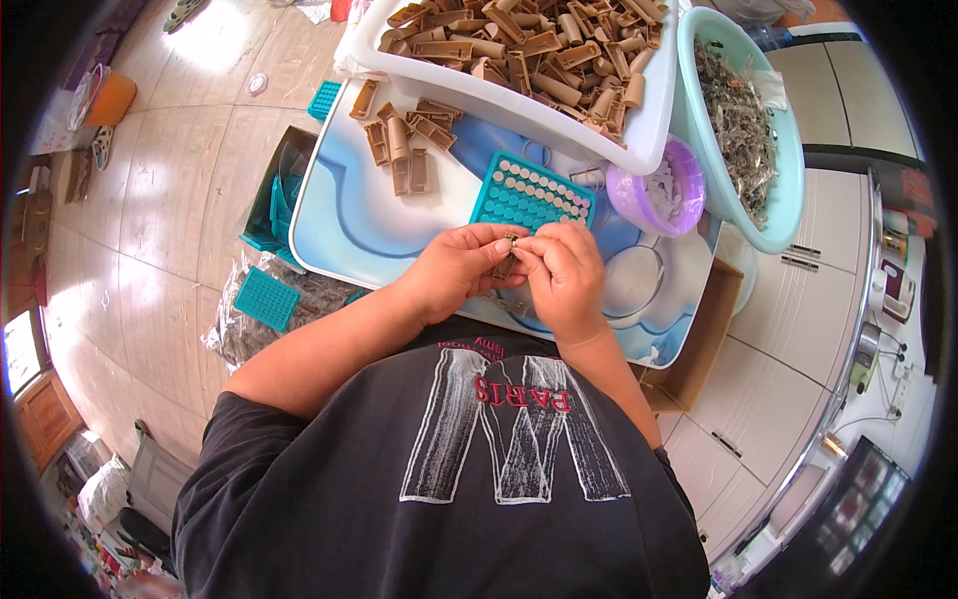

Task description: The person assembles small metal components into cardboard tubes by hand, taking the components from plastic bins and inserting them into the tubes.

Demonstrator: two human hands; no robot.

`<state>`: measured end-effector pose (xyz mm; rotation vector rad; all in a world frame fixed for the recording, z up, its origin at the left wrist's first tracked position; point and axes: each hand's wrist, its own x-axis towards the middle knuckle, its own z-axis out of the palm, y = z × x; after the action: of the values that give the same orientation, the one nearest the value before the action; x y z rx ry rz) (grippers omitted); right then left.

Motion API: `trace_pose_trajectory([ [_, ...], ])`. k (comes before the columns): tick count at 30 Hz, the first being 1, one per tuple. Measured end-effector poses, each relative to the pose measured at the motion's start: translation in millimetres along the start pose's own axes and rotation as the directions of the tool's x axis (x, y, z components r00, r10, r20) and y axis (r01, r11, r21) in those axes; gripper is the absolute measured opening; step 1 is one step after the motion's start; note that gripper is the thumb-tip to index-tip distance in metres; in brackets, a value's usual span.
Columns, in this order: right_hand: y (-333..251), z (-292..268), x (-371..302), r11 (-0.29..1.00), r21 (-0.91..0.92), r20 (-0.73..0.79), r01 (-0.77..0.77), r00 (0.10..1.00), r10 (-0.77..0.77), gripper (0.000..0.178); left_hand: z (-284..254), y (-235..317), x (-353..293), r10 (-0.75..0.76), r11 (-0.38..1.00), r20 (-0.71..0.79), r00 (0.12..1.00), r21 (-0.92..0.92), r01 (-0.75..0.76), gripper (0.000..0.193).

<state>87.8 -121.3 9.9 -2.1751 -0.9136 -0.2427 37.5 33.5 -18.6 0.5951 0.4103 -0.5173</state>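
My left hand (461, 265) is closed around a small brown plastic part (506, 266), with its thumb and fingers pressing on the sides. The thumb and fingertips of my right hand (566, 272) pinch at the top end of the same part, where something small and shiny shows; its kind is too small to make out. Just beyond my hands lies a teal tray (487, 208) with rows of round sockets, several of them filled with pale round pieces. Loose brown plastic casings (399, 143) lie in a small heap farther off to the left on the blue-and-white table (349, 245).
A white tub (649, 150) full of brown casings stands at the far side. Right of it are a purple bowl (627, 190) with pale pieces and a light-green basin (793, 190) of small metallic parts. On the left, a teal tray (267, 299) rests on a plastic bag (235, 334).
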Motion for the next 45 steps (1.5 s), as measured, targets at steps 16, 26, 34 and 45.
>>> trace_pose_trajectory([
  [16,39.8,-7.1,-7.5,0.947,-0.240,-0.202,-0.215,0.965,0.168,0.014,5.9,4.3,-2.2,-0.010,1.000,-0.017,1.000,0.004,0.010,0.029],
  [26,7.7,-5.8,0.0,0.991,-0.108,-0.128,-0.078,0.990,0.064,0.012,3.6,3.3,-0.8,-0.005,1.000,0.002,1.000,-0.005,0.005,0.029],
  [34,3.6,5.0,-3.3,0.999,-0.021,-0.069,-0.031,0.997,0.029,0.014,4.0,1.0,-0.9,0.003,0.999,-0.017,1.000,0.040,-0.002,0.029],
  [45,-2.3,13.6,-10.4,0.999,-0.004,-0.029,-0.035,0.999,0.035,0.013,7.9,-1.1,-2.8,0.037,0.999,-0.017,0.999,-0.011,-0.037,0.029],
])
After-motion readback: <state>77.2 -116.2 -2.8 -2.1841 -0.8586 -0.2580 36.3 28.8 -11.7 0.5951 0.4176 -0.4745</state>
